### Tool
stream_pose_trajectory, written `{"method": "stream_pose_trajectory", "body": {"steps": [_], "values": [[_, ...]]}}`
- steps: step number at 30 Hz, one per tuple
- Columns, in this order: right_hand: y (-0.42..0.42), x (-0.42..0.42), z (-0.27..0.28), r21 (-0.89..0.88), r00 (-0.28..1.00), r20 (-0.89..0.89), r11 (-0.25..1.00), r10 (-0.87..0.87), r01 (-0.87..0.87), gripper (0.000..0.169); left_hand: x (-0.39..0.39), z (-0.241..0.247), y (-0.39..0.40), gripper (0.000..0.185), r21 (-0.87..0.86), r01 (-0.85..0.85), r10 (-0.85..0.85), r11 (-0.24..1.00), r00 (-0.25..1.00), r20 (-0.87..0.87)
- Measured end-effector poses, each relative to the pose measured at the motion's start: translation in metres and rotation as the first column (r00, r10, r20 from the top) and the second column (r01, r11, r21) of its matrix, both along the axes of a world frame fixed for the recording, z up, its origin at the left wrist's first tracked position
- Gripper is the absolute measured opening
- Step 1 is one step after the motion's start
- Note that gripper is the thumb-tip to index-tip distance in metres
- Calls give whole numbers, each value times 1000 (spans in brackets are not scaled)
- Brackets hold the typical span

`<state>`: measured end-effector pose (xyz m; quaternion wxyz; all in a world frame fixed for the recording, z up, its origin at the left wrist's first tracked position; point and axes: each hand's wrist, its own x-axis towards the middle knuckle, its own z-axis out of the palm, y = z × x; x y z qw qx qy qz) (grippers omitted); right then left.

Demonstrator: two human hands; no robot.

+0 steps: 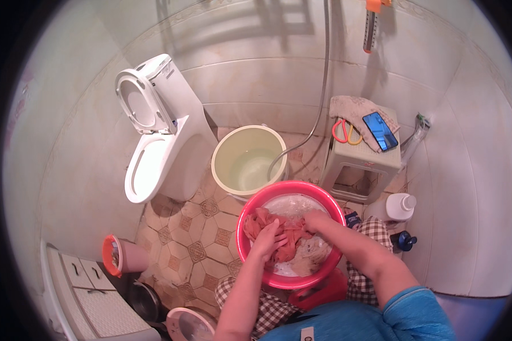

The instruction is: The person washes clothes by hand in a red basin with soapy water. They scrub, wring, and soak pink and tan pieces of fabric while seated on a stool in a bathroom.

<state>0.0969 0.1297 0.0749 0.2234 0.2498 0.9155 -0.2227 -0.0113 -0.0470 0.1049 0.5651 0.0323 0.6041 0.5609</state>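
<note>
A red plastic basin [291, 282] stands low before me, between my knees, holding sudsy water and wet fabric. My left hand [272, 241] lies with spread fingers on a reddish cloth [286, 249] at the basin's left side. My right hand [315, 221] touches the right edge of the same cloth; its fingers are bent and partly hidden, so its grip cannot be told. Below it a beige patterned cloth [311, 257] floats in the foam.
A yellowish tub [216, 164] with water and a shower hose [324, 85] stands beyond. A plastic stool [360, 157] bears a towel and phone [380, 131]. Around are a toilet [175, 140], a white bottle [399, 207], a waste bin [132, 255] and a small basin [183, 315].
</note>
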Motion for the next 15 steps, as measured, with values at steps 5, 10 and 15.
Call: {"method": "stream_pose_trajectory", "body": {"steps": [5, 10, 15], "values": [[-8, -8, -12, -125, 805, -526, 961, -274, 245, 26, -7, 7, 16, 92, -25, -350, 318, 936, 817, 480], [-46, -22, 31, -624, 577, -669, 776, -469, -92, 21, -30, 9, 29, 72, 50, -473, 379, 879, 759, 529], [-88, -1, 98, -169, 302, -950, 944, -80, -283, 16, -25, 19, 37, 42, 15, -382, 308, 924, 768, 562]]}}
